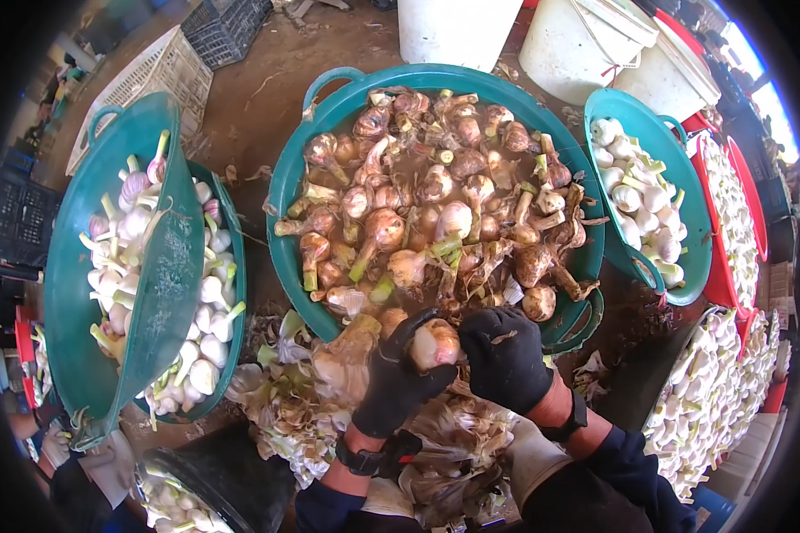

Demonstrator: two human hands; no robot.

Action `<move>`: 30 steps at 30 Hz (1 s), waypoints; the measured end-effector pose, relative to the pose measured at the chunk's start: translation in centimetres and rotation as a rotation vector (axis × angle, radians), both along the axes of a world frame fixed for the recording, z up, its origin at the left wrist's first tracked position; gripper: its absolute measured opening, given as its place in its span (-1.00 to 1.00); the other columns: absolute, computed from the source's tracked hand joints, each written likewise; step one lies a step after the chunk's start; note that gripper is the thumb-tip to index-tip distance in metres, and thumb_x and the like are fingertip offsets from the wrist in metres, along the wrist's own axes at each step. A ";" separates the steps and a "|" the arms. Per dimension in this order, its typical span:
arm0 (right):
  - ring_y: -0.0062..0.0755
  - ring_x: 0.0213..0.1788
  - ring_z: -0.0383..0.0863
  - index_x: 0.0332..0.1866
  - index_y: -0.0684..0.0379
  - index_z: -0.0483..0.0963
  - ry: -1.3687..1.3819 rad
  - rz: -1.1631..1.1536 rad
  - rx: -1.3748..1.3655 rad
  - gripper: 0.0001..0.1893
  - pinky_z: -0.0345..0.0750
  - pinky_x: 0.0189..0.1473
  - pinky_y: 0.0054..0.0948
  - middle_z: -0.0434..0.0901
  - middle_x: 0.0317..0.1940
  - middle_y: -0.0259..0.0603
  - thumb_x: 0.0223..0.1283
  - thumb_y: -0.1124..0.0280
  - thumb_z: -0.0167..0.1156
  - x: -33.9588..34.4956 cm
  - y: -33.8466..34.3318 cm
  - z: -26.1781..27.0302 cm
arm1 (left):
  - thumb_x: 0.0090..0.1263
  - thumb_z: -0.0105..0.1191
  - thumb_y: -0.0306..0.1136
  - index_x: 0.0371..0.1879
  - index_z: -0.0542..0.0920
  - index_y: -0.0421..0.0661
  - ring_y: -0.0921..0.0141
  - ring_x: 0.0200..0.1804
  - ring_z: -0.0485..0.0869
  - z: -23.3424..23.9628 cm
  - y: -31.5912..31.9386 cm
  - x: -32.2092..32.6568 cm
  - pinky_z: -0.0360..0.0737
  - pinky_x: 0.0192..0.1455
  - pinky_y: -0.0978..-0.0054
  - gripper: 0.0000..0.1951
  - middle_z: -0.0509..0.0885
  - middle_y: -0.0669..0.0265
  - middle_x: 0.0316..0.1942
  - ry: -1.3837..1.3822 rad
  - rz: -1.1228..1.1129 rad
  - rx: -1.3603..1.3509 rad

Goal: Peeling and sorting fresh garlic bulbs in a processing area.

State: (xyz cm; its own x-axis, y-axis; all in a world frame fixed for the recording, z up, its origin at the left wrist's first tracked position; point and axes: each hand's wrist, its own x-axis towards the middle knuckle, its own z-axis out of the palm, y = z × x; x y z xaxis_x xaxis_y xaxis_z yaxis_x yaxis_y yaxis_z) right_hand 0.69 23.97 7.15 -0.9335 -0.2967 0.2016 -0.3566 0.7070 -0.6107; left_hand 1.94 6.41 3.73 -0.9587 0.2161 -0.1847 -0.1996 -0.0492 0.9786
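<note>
My left hand [407,373], in a black glove, holds a garlic bulb [435,344] whose outer skin is partly off, showing a pale patch. Right beside it is my right hand [505,356], also black-gloved, with its fingers curled in; whether it pinches a bit of skin is hidden. Both are at the near rim of a large round green tub [283,266]. Unpeeled, muddy garlic bulbs [383,228] with cut stems lie in brown water in that tub. Peeled-off garlic skins [457,440] are heaped below my hands.
Green tubs of white garlic stand at left [67,266] and right [697,220]. Beyond are white buckets [457,30], a white crate [173,80] and a black crate [223,30]. Dark containers [240,473] with white garlic flank me. A co-worker's gloved hand [55,445] shows at lower left.
</note>
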 end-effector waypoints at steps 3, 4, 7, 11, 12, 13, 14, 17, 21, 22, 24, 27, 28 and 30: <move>-0.06 -0.26 0.61 -0.32 0.15 0.56 -0.046 0.005 -0.037 -0.83 0.53 -0.22 -0.19 0.59 -0.34 -0.17 -0.11 0.49 0.25 -0.5 0.2 -0.1 | 0.04 0.38 -0.47 0.24 0.42 -0.15 0.31 -0.02 0.64 0.0 0.3 0.1 0.59 0.05 0.36 -0.31 0.64 0.18 -0.04 0.166 0.010 -0.075; -0.05 -0.25 0.61 -0.31 0.16 0.56 -0.052 0.012 -0.051 -0.83 0.54 -0.21 -0.20 0.60 -0.32 -0.16 -0.10 0.50 0.26 -0.8 0.3 0.0 | 0.04 0.38 -0.47 0.24 0.41 -0.16 0.29 0.00 0.64 0.0 0.4 0.2 0.58 0.06 0.35 -0.30 0.63 0.15 -0.02 0.235 0.031 -0.109; -0.05 -0.25 0.62 -0.27 0.16 0.58 0.005 -0.077 -0.240 -0.81 0.55 -0.23 -0.21 0.63 -0.27 -0.14 -0.07 0.50 0.31 -1.4 0.5 0.9 | 0.03 0.38 -0.48 0.25 0.38 -0.19 0.22 0.03 0.63 0.1 0.8 0.2 0.58 0.07 0.35 -0.28 0.60 0.08 0.03 0.312 0.109 -0.244; -0.05 -0.30 0.62 -0.28 0.15 0.61 -0.061 -0.078 -0.286 -0.82 0.55 -0.25 -0.21 0.65 -0.35 -0.15 -0.07 0.48 0.36 -0.9 0.0 2.4 | 0.05 0.36 -0.51 0.26 0.34 -0.23 0.11 0.12 0.56 0.1 1.1 0.4 0.52 0.15 0.26 -0.28 0.50 -0.02 0.14 0.180 0.113 -0.338; -0.06 -0.32 0.62 -0.29 0.14 0.62 -0.048 -0.097 -0.260 -0.82 0.55 -0.26 -0.22 0.65 -0.37 -0.15 -0.07 0.48 0.36 -0.8 -0.1 2.5 | 0.05 0.34 -0.53 0.27 0.34 -0.24 0.09 0.15 0.53 0.2 1.1 0.5 0.50 0.18 0.24 -0.28 0.48 -0.03 0.16 0.201 0.097 -0.391; -0.06 -0.33 0.62 -0.30 0.13 0.62 -0.030 -0.109 -0.231 -0.83 0.55 -0.27 -0.22 0.65 -0.38 -0.16 -0.07 0.48 0.36 -0.7 -0.3 2.6 | 0.07 0.32 -0.54 0.27 0.34 -0.24 0.07 0.16 0.51 0.3 1.3 0.6 0.47 0.19 0.22 -0.30 0.46 -0.03 0.16 0.233 0.097 -0.415; -0.06 -0.35 0.62 -0.31 0.13 0.63 -0.024 -0.120 -0.189 -0.84 0.55 -0.28 -0.22 0.65 -0.39 -0.16 -0.08 0.48 0.36 -0.7 -0.4 2.6 | 0.08 0.30 -0.55 0.27 0.34 -0.24 0.05 0.18 0.49 0.4 1.3 0.7 0.45 0.21 0.20 -0.31 0.44 -0.04 0.16 0.264 0.097 -0.440; -0.10 -0.38 0.61 -0.37 0.11 0.62 0.061 -0.117 -0.136 -0.87 0.53 -0.31 -0.23 0.64 -0.42 -0.19 -0.10 0.45 0.35 -0.5 -0.5 2.5 | 0.11 0.23 -0.60 0.25 0.38 -0.22 0.03 0.17 0.45 0.9 1.7 0.7 0.41 0.22 0.18 -0.37 0.43 -0.02 0.12 0.403 0.133 -0.437; -0.13 -0.39 0.60 -0.47 0.09 0.58 0.086 -0.101 -0.027 -0.90 0.51 -0.34 -0.24 0.62 -0.47 -0.21 -0.16 0.42 0.34 -0.2 -0.4 2.2 | 0.11 0.17 -0.66 0.21 0.47 -0.16 0.04 0.12 0.46 1.4 1.9 0.6 0.43 0.18 0.20 -0.43 0.43 0.01 0.06 0.490 0.145 -0.471; -0.13 -0.39 0.60 -0.49 0.09 0.57 0.091 -0.101 -0.020 -0.90 0.51 -0.34 -0.24 0.62 -0.47 -0.21 -0.18 0.41 0.34 -0.2 -0.4 2.1 | 0.10 0.16 -0.67 0.19 0.49 -0.14 0.05 0.12 0.46 1.5 1.9 0.6 0.43 0.17 0.21 -0.43 0.43 0.01 0.06 0.478 0.141 -0.482; -0.14 -0.41 0.60 -0.52 0.09 0.55 0.090 -0.096 -0.028 -0.89 0.50 -0.35 -0.24 0.61 -0.49 -0.22 -0.19 0.41 0.34 -0.2 -0.4 2.0 | 0.09 0.16 -0.67 0.18 0.51 -0.12 0.05 0.11 0.47 1.5 1.8 0.5 0.44 0.15 0.22 -0.44 0.45 0.02 0.05 0.515 0.152 -0.493; -0.14 -0.44 0.60 -0.54 0.10 0.53 0.066 -0.091 -0.106 -0.89 0.51 -0.37 -0.25 0.60 -0.52 -0.22 -0.20 0.44 0.34 -0.3 -0.5 1.6 | 0.07 0.16 -0.68 0.16 0.53 -0.12 0.05 0.07 0.51 1.5 1.4 0.2 0.47 0.12 0.22 -0.44 0.49 0.05 0.00 0.555 0.139 -0.460; -0.14 -0.45 0.60 -0.54 0.10 0.53 0.054 -0.097 -0.155 -0.89 0.51 -0.38 -0.26 0.59 -0.53 -0.22 -0.20 0.46 0.34 -0.3 -0.4 1.5 | 0.07 0.16 -0.69 0.15 0.53 -0.12 0.05 0.05 0.52 1.5 1.3 0.1 0.48 0.10 0.22 -0.44 0.51 0.06 -0.02 0.567 0.130 -0.440; -0.14 -0.48 0.60 -0.54 0.12 0.52 0.023 -0.105 -0.234 -0.89 0.51 -0.41 -0.27 0.58 -0.55 -0.21 -0.20 0.49 0.34 -0.3 -0.1 1.0 | 0.11 0.21 -0.62 0.13 0.55 -0.12 0.04 0.03 0.55 1.7 0.9 0.0 0.50 0.08 0.24 -0.49 0.54 0.06 -0.03 0.474 0.093 -0.376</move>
